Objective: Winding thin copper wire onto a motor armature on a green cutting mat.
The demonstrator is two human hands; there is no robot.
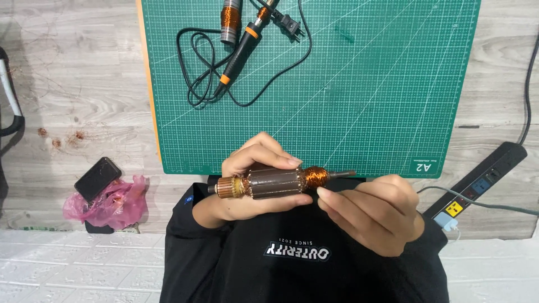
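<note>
A motor armature (275, 182) with a dark laminated core, copper windings and a brass-coloured commutator lies level across my chest, shaft pointing right. My left hand (241, 188) wraps round its core from behind and below. My right hand (373, 210) sits just right of it, fingertips touching the underside of the core near the copper winding end. Both hands are over the near edge of a green cutting mat (348, 84).
On the mat's far left lie a black and orange soldering iron (241, 50) with its coiled cord and plug, and a second armature (230, 21). A black phone (97, 178) rests on a pink plastic bag (112, 203) at left. A power strip (477, 185) lies at right.
</note>
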